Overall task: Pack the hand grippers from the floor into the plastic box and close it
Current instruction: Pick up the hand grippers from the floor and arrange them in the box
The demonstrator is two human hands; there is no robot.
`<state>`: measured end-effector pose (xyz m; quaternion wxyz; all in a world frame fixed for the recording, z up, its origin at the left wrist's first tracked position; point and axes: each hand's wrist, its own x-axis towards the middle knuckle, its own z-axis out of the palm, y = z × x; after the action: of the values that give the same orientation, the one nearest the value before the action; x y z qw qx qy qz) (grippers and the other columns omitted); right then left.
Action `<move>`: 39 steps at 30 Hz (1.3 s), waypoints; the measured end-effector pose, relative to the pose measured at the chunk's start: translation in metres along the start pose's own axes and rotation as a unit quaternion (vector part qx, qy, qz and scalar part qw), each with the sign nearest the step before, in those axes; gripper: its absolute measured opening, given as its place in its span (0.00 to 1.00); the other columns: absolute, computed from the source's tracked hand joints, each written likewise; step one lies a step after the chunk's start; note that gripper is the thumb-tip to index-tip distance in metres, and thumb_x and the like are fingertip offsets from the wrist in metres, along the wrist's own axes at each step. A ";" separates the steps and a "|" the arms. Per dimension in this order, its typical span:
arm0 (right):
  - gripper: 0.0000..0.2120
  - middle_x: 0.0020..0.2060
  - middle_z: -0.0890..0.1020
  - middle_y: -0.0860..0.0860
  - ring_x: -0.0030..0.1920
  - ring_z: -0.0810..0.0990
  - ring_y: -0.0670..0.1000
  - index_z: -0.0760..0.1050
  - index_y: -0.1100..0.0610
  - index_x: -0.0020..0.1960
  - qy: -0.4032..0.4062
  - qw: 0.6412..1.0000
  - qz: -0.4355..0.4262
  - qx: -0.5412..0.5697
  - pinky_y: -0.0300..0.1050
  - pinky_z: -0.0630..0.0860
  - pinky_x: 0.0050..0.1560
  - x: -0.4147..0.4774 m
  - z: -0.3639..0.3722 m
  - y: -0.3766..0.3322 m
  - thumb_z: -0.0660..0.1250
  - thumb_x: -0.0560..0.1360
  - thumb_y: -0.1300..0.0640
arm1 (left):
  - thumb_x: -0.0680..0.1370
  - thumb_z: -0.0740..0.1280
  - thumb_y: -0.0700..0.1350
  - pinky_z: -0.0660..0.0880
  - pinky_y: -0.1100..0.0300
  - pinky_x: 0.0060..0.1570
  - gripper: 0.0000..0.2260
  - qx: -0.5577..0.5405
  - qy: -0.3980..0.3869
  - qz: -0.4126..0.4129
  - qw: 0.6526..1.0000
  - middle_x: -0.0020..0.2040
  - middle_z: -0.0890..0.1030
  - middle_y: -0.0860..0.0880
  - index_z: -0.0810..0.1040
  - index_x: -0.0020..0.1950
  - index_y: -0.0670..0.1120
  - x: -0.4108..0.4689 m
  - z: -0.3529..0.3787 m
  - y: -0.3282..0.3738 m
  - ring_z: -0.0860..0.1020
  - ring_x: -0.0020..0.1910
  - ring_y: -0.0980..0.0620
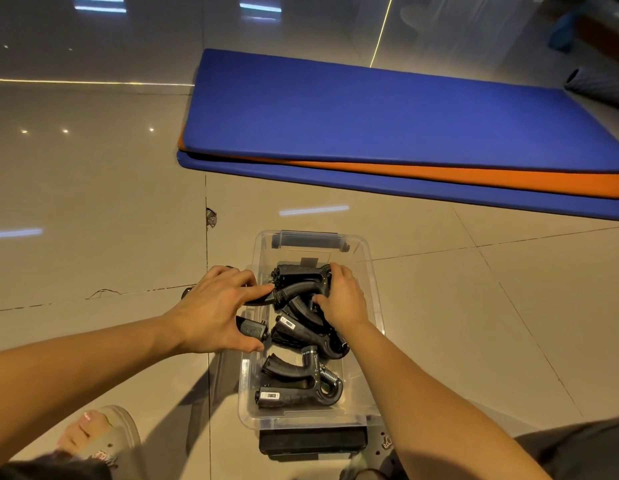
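Clear plastic box (372, 292) on tiled floor (93, 202), lid off, several black hand grippers (301, 379) piled inside. Right hand (342, 299) inside box, fingers curled on topmost gripper (302, 277) at far end. Left hand (218, 310) at box's left wall, grip closed around another gripper (252, 329), apparently outside wall; view unclear. Advice: press top gripper flat, nest handles alongside others, keep pile below rim for lid. Blue mat (387, 116) beyond.

A glossy tiled floor (93, 202) is seen. On it are set a clear plastic box (372, 271) and stacked blue and orange mats (387, 126).
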<state>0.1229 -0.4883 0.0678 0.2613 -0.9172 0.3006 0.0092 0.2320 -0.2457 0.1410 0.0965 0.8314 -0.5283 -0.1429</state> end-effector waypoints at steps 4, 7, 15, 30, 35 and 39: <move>0.38 0.74 0.68 0.53 0.70 0.71 0.56 0.63 0.55 0.77 -0.014 1.000 -0.018 0.010 0.54 0.72 0.70 -0.015 -0.013 -0.003 0.77 0.73 0.53 | 0.66 0.61 0.78 0.56 0.61 0.64 0.44 0.014 0.001 0.017 1.000 0.55 0.67 0.58 0.63 0.78 0.59 -0.001 -0.004 0.004 0.61 0.55 0.59; 0.38 0.74 0.69 0.53 0.71 0.71 0.56 0.61 0.55 0.79 -0.016 0.999 -0.029 -0.001 0.51 0.70 0.70 -0.023 -0.032 -0.012 0.75 0.74 0.50 | 0.66 0.62 0.77 0.56 0.61 0.65 0.43 0.013 0.010 0.030 0.999 0.55 0.67 0.58 0.63 0.78 0.60 -0.001 -0.010 0.011 0.62 0.56 0.59; 0.07 0.46 0.87 0.52 0.48 0.86 0.51 0.84 0.53 0.53 -0.126 0.923 0.022 0.364 0.45 0.83 0.47 -0.052 -0.108 -0.075 0.70 0.78 0.53 | 0.67 0.63 0.77 0.58 0.58 0.67 0.42 0.016 0.081 0.063 0.995 0.56 0.69 0.58 0.61 0.78 0.63 0.011 -0.049 0.038 0.65 0.57 0.58; 0.10 0.44 0.86 0.65 0.39 0.86 0.56 0.78 0.71 0.55 -0.011 0.763 0.124 0.635 0.46 0.85 0.43 -0.075 -0.125 -0.088 0.69 0.77 0.66 | 0.67 0.68 0.71 0.69 0.55 0.62 0.38 0.009 0.262 -0.043 0.964 0.59 0.66 0.56 0.66 0.73 0.58 0.004 -0.072 0.063 0.65 0.58 0.55; 0.12 0.50 0.85 0.66 0.49 0.87 0.60 0.76 0.69 0.59 -0.012 0.693 0.141 0.707 0.51 0.84 0.51 -0.075 -0.124 -0.092 0.69 0.76 0.68 | 0.67 0.57 0.78 0.71 0.55 0.56 0.39 -0.079 0.273 -0.123 0.951 0.48 0.72 0.60 0.76 0.69 0.55 0.005 -0.066 0.068 0.71 0.50 0.59; 0.14 0.50 0.86 0.61 0.51 0.87 0.57 0.75 0.65 0.62 -0.037 0.689 0.120 0.714 0.46 0.83 0.49 -0.075 -0.117 -0.101 0.70 0.77 0.66 | 0.72 0.61 0.73 0.72 0.64 0.38 0.28 -0.165 0.283 -0.127 0.936 0.43 0.77 0.64 0.79 0.64 0.59 0.007 -0.067 0.071 0.76 0.39 0.61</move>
<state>0.1014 -0.4353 0.2297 0.8447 -0.4089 0.3146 -0.1429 0.1970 -0.2813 0.2253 0.3589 0.8699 -0.3384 0.0025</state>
